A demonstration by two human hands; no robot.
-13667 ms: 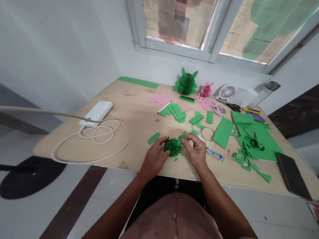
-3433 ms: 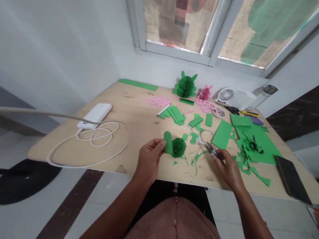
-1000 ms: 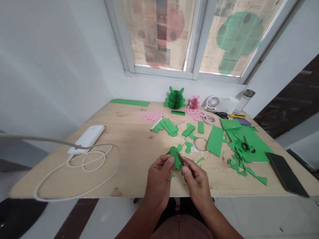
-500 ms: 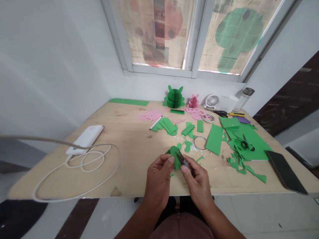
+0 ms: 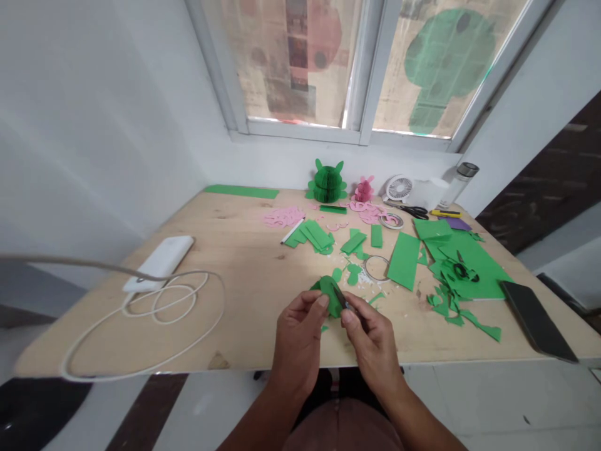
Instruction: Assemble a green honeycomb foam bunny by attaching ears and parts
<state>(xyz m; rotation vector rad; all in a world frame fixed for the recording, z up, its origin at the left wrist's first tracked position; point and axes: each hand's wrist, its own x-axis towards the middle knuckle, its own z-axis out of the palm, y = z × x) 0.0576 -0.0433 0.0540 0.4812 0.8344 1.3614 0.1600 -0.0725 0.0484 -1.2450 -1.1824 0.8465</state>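
Note:
My left hand [image 5: 300, 322] pinches a small piece of green paper [image 5: 329, 289] above the front of the wooden table. Scissors [image 5: 342, 297] are in my right hand [image 5: 369, 329], closed around the handles. Their dark blades lie against the right side of the paper. Just beyond my hands are loose green cutouts [image 5: 354, 273] and a tape ring [image 5: 377, 268]. How far the blades are apart is too small to tell.
White power bank [image 5: 159, 260] with a looped cable at left. Green sheets [image 5: 474, 263], another pair of scissors [image 5: 460, 270] and a dark phone [image 5: 538, 319] lie right. Honeycomb paper figures [image 5: 327, 181], a small fan [image 5: 399, 188] and a bottle [image 5: 457, 186] stand at the back.
The scissor blades have shifted slightly against the green paper and look closer together. Both hands stay almost in place, and the whole view has moved a little.

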